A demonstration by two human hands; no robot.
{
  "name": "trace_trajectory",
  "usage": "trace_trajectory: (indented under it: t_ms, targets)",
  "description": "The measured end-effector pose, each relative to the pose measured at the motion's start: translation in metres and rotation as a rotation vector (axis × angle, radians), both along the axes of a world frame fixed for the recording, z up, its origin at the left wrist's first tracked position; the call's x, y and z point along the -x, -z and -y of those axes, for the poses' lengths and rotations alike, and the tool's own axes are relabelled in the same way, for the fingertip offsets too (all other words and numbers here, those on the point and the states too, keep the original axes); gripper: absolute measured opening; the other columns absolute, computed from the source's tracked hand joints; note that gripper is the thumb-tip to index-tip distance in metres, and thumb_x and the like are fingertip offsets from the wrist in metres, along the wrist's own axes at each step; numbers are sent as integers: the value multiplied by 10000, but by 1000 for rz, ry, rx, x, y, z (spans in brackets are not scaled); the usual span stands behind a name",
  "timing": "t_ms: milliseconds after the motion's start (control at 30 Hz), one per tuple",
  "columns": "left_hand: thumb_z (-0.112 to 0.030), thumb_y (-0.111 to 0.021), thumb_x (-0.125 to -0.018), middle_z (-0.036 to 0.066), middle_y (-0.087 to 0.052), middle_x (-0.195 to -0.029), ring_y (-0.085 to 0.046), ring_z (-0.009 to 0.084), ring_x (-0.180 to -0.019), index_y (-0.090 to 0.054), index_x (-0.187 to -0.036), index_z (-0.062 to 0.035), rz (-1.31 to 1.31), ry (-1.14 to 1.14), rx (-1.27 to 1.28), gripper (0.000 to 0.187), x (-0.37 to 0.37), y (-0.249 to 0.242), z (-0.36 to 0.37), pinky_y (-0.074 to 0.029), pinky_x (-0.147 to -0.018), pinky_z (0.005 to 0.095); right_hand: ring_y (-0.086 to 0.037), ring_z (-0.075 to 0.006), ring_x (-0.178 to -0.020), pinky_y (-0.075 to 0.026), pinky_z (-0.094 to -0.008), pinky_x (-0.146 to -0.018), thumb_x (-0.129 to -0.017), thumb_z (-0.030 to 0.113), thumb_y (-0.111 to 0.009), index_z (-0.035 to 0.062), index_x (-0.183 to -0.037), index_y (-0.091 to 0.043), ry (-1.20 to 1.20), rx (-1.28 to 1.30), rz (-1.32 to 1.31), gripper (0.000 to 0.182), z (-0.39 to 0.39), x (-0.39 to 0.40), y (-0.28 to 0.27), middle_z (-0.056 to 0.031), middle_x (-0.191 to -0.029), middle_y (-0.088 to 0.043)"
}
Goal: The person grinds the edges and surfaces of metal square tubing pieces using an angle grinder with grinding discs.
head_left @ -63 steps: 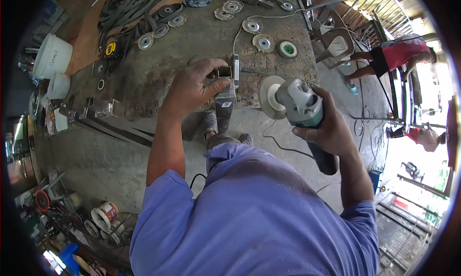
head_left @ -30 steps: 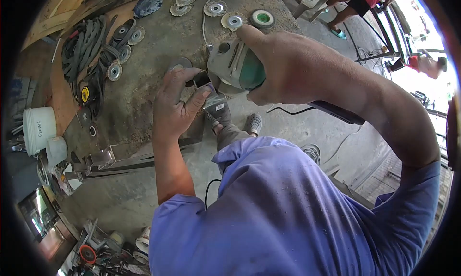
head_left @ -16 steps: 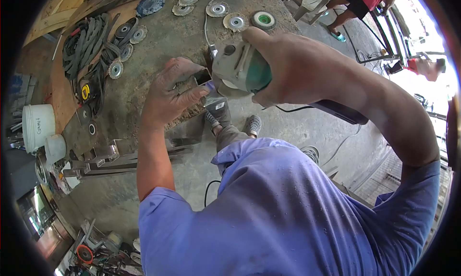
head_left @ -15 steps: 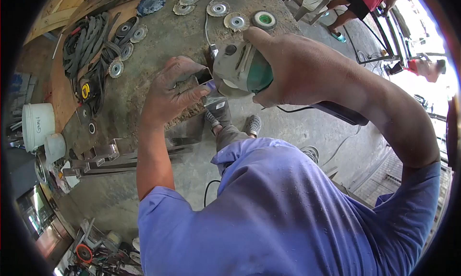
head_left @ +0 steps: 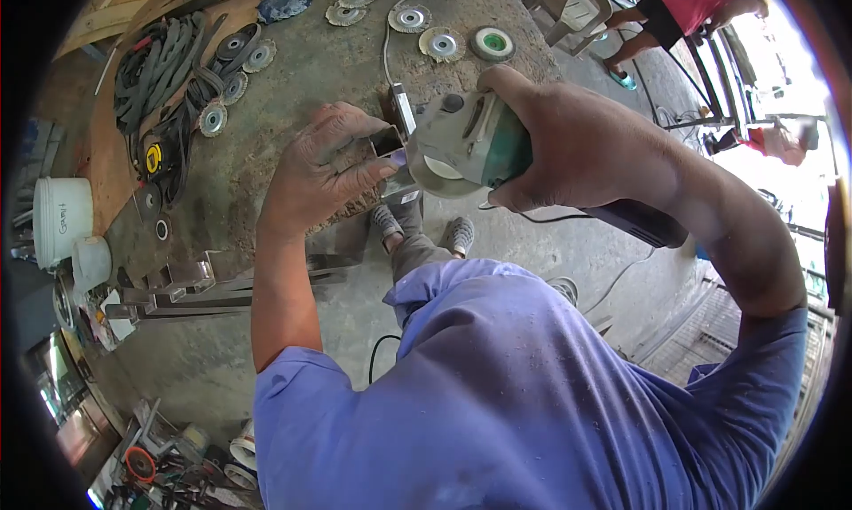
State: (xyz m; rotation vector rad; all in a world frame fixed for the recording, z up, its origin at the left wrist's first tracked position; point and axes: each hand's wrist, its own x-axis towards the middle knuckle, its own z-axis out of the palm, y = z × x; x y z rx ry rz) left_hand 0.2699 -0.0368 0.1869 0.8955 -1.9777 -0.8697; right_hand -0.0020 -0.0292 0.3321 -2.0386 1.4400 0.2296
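My left hand (head_left: pixel 324 168) grips a short square metal tube (head_left: pixel 387 142) between thumb and fingers, its open end facing up. To its right, my right hand (head_left: pixel 577 146) is wrapped round the head of a green and grey angle grinder (head_left: pixel 470 142). The grinder's disc guard is beside the tube's edge; whether the disc touches the tube cannot be made out. Behind them a narrow metal piece (head_left: pixel 403 109) lies on the worktable (head_left: pixel 302 84). Part of the grinder's dark body shows below my right wrist.
Worn discs (head_left: pixel 442 44), a green-centred disc (head_left: pixel 493 43), black straps (head_left: pixel 160 71) and a yellow tape measure (head_left: pixel 154 158) lie on the table. White buckets (head_left: pixel 64 217) stand left. Another person (head_left: pixel 683 13) is at the upper right, near a plastic chair (head_left: pixel 572 8).
My right hand and the grinder have shifted slightly right and down from the tube's top. The narrow metal piece behind is more exposed. My left hand keeps its hold.
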Motion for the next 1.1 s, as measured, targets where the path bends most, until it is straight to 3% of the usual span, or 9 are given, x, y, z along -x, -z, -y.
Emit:
trace_trajectory:
  t_ms: [300,567,767,867,933,967,1033,1100]
  targets:
    - [-282,-902,-761,84,-702,-1040,-649,284,-1019,-720,-1125,-85,50,5,101,452,-2,2,1,-518,-903,400,-727,-426,-903,-560,-495,-811,-718,197,-855,49,-1382,-433,6,-50,-91,800,1,13,48,-250,-925,-717]
    - [-296,-883,-778,100,-700,-1076,-647,327,-1029,-707,-1161,-93,153,-82,77,467,0,-4,-9,-516,-922,421,-724,-423,-931,-558,-482,-815,-715,237,-847,44,-1383,-446,1,101,69,803,12,12,12,-252,-941,-715]
    - [-263,-867,-791,110,-686,-1048,-636,361,-1044,-694,-1185,-93,186,-241,97,462,10,-4,-27,-517,-908,481,-722,-426,-952,-557,-484,-822,-700,233,-854,11,-1364,-450,-96,96,44,809,23,-2,14,-260,-944,-712]
    - [-242,-844,-831,123,-672,-969,-659,341,-967,-679,-1173,-65,293,-494,239,419,29,-17,-48,-540,-822,435,-722,-422,-959,-556,-486,-821,-689,227,-865,-5,-1355,-446,-142,96,52,820,22,-1,10,-259,-945,-711]
    - [-229,-792,-900,113,-664,-918,-672,255,-852,-655,-1148,-18,44,-618,185,354,43,-13,-89,-540,-725,372,-723,-419,-964,-556,-487,-818,-686,227,-874,-6,-1346,-449,-148,74,36,819,22,-1,6,-259,-948,-710]
    - [-224,-779,-914,98,-659,-900,-655,210,-803,-648,-1122,-1,-226,-437,-83,332,57,-17,-113,-534,-694,351,-722,-419,-967,-556,-487,-815,-687,227,-878,-3,-1341,-451,-135,51,18,814,21,-4,1,-258,-951,-709]
    - [-260,-649,-1006,123,-650,-975,-642,176,-818,-555,-1252,28,-443,47,-565,390,81,-20,-129,-547,-720,356,-721,-421,-972,-556,-488,-813,-690,226,-883,3,-1327,-456,-139,55,18,799,20,-4,3,-260,-952,-707]
    - [-432,-498,-1073,184,-635,-1138,-656,224,-968,-417,-1459,23,-601,337,-902,603,115,-14,-122,-580,-820,412,-718,-425,-978,-557,-489,-814,-693,221,-885,9,-1310,-460,-172,127,62,779,26,-1,12,-263,-949,-704]
